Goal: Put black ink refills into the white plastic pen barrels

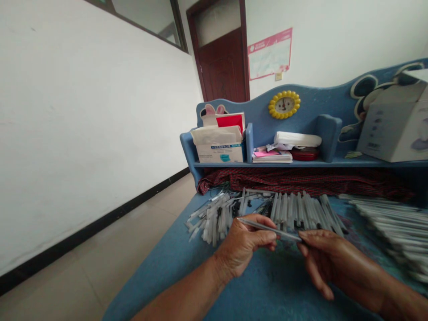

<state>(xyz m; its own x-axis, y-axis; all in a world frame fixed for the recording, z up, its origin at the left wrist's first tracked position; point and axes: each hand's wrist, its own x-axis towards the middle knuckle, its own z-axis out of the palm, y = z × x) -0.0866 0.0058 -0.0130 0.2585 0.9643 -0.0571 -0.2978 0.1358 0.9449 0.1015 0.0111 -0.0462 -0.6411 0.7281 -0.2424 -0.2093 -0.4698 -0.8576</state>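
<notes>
1. Gripping one clear pen (pixel 285 235) in the left hand (pixel 238 250), thumb against bent fingers.
2. Pinching its dark end with the right hand (pixel 329 255), other fingers loose.
3. Showing just beyond the fingers: a row (pixel 297 209), side by side; left of it, a jumbled heap (pixel 213 224).
4. Showing right of the fingers: a large stack (pixel 396 229).
5. Seemingly partway, with plenty loose; impossible to tell finished from unfinished.

Over the blue-painted desktop (pixel 267 298), the bare left hand (pixel 239 247) has a broad back with fine creases near the wrist (pixel 223 266), joining a bare, rounded left forearm (pixel 187 295). The bare right hand (pixel 329 254), slightly blurred, has slender fingers (pixel 321 285) and a bare, smooth right forearm (pixel 384 285).
</notes>
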